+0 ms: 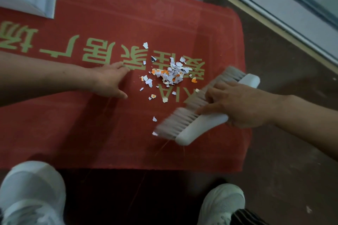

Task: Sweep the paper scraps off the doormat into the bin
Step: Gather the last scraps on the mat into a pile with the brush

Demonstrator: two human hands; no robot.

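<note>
Two hands work over the red doormat [91, 124]. At 4 o'clock, the right hand [243, 104] grips the white brush [201, 124] mid-length, fingers curled over its back. At 9 o'clock, the left hand [109, 82] lies with fingers spread. Paper scraps [173, 73] sit mid-mat: featherweight, limp, likely to scatter under hard strokes.

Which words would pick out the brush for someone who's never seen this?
Find the red doormat with gold lettering. At its right side, just right of the pile of paper scraps, the right hand grips the brush. It is the one long thing there, lying diagonally, with a white back and pale bristles facing the small torn scraps.
</note>
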